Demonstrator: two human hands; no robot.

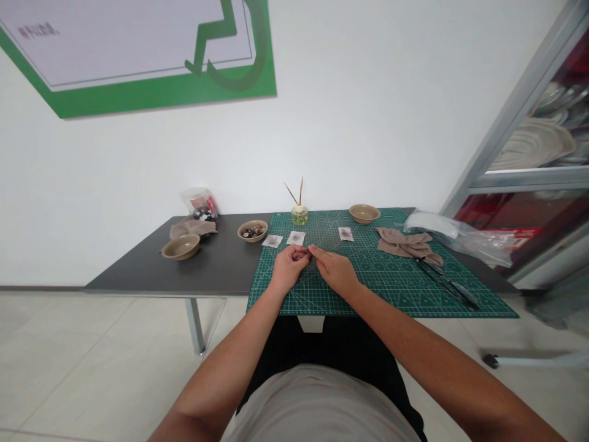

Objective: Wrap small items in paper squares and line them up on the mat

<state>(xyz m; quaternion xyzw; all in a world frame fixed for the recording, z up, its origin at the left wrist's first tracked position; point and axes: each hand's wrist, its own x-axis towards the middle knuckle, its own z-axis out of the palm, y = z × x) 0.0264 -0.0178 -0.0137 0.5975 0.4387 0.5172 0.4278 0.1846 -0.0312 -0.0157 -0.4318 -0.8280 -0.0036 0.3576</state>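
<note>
My left hand (289,268) and my right hand (337,271) meet fingertip to fingertip over the green cutting mat (377,291). The fingers of both are closed in a pinch. Something small and dark seems to sit between them, but it is too small and covered to name. Just beyond the left hand lie two small white packets with a dark print, one at the mat's left edge (272,241) and one beside it (296,237). A third such packet (345,234) lies past the right hand.
Left are a bowl of dark pieces (253,239), another bowl (181,250), a brown cloth (205,228) and a clear bag (200,202). A reed diffuser (300,215) and a bowl (364,216) stand behind. Right lie a cloth (402,244), black tongs-like tool (448,284) and plastic bag (460,236).
</note>
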